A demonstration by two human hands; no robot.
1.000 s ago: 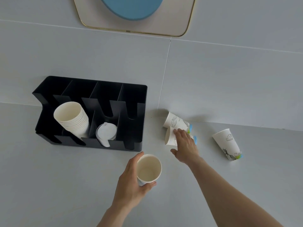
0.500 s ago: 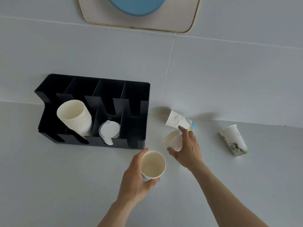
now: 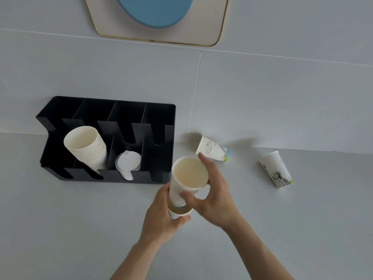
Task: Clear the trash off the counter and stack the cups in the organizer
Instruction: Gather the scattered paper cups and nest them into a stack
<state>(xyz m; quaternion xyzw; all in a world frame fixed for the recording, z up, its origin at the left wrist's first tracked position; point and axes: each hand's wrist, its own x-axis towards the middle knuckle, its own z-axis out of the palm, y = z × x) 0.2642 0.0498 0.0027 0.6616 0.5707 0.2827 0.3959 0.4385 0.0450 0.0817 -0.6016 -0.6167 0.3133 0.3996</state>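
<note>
My right hand (image 3: pixel 217 199) grips a white paper cup (image 3: pixel 187 178), its base set partway into a second paper cup (image 3: pixel 177 212) that my left hand (image 3: pixel 161 219) holds from below. Both cups hang above the counter, just right of the black organizer (image 3: pixel 159 118). In the organizer's left slot leans a stack of white cups (image 3: pixel 86 146); white lids (image 3: pixel 128 162) fill the slot beside it. One printed cup (image 3: pixel 212 149) lies on its side by the wall. Another printed cup (image 3: pixel 275 168) lies further right.
The grey counter (image 3: pixel 60 229) meets a grey tiled wall (image 3: pixel 282 98) just behind the organizer. A gold-framed panel with a blue oval (image 3: pixel 153 17) hangs on the wall above. The organizer's two right slots hold nothing that I can see.
My right hand lifted one lying cup off the counter and brought it left onto the cup in my left hand. The view has shifted slightly.
</note>
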